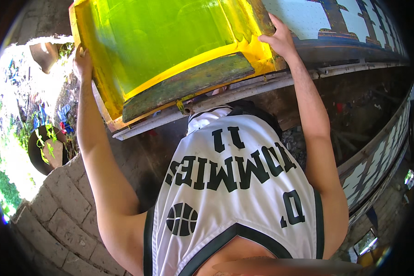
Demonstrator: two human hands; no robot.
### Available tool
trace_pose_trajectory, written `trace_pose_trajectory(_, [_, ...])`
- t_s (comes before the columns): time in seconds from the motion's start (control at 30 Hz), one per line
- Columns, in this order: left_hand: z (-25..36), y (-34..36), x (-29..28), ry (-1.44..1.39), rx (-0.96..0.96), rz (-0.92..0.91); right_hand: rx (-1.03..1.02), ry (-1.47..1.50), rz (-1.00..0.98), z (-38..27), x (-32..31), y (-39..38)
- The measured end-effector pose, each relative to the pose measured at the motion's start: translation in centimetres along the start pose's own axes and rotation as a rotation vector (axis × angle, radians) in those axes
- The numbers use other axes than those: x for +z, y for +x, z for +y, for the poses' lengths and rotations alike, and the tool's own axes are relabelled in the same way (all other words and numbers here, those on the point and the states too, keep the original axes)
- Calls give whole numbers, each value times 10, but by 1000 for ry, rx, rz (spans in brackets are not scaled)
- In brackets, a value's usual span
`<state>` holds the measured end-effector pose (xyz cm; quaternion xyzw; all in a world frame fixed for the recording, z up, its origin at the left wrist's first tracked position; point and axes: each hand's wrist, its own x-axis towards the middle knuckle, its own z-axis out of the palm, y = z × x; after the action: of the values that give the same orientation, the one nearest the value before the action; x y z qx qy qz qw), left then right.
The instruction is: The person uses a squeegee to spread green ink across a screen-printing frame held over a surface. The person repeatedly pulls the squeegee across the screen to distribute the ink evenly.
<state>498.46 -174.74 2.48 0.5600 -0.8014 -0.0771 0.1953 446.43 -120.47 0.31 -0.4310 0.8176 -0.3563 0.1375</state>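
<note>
A large screen-printing frame point(158, 39) with yellow-stained edges and a translucent yellow-green mesh fills the top middle, tilted in front of me. At its left edge my left hand point(83, 63) is closed around the side bar, with most of its fingers out of sight behind it. My right hand point(280, 39) grips the right side bar, thumb on the yellow-smeared face. Thick wet-looking yellow paint or ink coats the frame's right corner. Along the near edge runs a dark greenish strip point(188, 87).
Right of the frame, a long table point(377, 50) carries white material with dark patterns. A pale metal rail point(303, 76) follows its near side. More patterned material point(377, 161) lies at far right. On the left are a brick wall point(64, 216), a round dark container point(46, 149) and bright scattered litter.
</note>
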Motion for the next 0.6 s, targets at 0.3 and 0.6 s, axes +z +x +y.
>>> trace_pose_trajectory(0.3, [1,-20,5,76,136,-21,135,-25,-81,-22,-6,0])
trace_pose_trajectory(0.6, [-22,-27,19,-171,205,100,-223,112,-138,-178,16,-52])
